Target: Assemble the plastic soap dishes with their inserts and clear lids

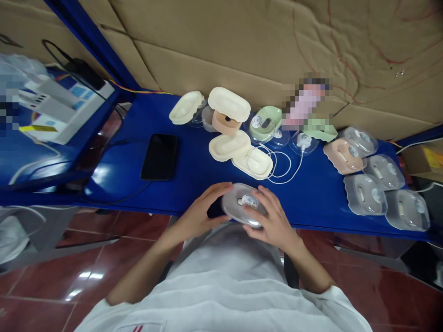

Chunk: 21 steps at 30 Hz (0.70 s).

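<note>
Four clear lids (385,171) and a pink piece (339,159) sit grouped at the right end of the blue table (195,159); with their stickers on and set apart from the rest, they look to me like the finished share.

One more clear lid with a sticker (239,213) is at the near edge, in front of the person's white shirt (221,286), and this is the piece in work; the left hand (206,207) grips its left rim between thumb and fingertips, while the right hand (272,216) has its fingers spread over the top and the thumb at the near side; whether a tray sits underneath, I cannot tell.

Beyond the hands, things look less settled; cream dishes (229,146) lie open, a peach box (224,124) is among them, and a green tray (275,120) rests near a white cord (294,173); I would judge these the part left, though nothing here proves it.
</note>
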Each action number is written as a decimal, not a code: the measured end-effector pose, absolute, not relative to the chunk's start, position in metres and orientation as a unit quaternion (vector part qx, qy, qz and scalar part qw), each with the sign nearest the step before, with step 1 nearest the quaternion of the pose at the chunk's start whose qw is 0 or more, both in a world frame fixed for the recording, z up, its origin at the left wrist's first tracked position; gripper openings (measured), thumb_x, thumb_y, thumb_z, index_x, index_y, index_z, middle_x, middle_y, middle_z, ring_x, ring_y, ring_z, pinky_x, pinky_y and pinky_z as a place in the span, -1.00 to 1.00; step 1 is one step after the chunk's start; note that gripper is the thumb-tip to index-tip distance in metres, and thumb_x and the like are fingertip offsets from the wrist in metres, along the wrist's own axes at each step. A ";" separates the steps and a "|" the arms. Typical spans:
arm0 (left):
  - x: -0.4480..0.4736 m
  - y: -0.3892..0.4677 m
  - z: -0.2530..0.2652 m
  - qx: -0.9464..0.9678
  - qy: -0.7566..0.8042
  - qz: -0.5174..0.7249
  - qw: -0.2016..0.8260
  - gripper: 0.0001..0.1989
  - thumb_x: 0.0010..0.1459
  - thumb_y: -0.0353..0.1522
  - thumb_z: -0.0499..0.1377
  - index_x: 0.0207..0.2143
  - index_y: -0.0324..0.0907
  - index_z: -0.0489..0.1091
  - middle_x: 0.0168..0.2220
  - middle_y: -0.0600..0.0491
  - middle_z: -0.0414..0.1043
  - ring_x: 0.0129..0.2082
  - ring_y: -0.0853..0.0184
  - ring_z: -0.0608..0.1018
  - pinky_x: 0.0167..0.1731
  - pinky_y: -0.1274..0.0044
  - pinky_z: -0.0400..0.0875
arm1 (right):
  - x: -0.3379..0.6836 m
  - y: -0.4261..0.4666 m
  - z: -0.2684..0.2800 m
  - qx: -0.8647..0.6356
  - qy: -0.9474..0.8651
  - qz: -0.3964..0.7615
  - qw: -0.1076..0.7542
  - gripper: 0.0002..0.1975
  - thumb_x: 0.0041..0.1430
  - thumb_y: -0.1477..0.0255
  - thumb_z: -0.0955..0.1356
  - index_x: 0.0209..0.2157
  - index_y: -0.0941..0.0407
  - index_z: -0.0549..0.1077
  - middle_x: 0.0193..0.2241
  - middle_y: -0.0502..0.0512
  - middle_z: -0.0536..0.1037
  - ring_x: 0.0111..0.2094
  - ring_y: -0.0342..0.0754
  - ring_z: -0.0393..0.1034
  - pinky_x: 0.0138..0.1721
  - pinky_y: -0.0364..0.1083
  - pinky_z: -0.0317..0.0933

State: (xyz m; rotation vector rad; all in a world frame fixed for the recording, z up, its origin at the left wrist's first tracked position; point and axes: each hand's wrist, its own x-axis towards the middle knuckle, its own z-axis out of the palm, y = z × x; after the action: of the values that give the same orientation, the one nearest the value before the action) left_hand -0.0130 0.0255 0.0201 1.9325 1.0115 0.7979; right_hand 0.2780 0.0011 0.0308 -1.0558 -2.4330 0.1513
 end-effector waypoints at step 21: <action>-0.011 0.022 0.009 0.632 0.413 0.393 0.525 -0.37 0.46 -0.19 0.30 0.49 0.16 0.21 0.26 -0.05 0.53 0.30 0.17 0.58 0.38 0.20 0.49 | 0.599 0.151 0.103 -0.817 -0.521 -0.174 0.176 -0.24 0.09 0.17 0.66 0.17 0.33 0.50 0.10 0.60 0.56 0.15 0.18 0.48 0.11 0.11 0.30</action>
State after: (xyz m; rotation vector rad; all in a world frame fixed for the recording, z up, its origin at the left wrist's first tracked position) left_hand -0.0107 0.0222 0.0090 1.5108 0.9881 0.9408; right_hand 0.5995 0.1514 0.1033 -2.3124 -1.4755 -0.4931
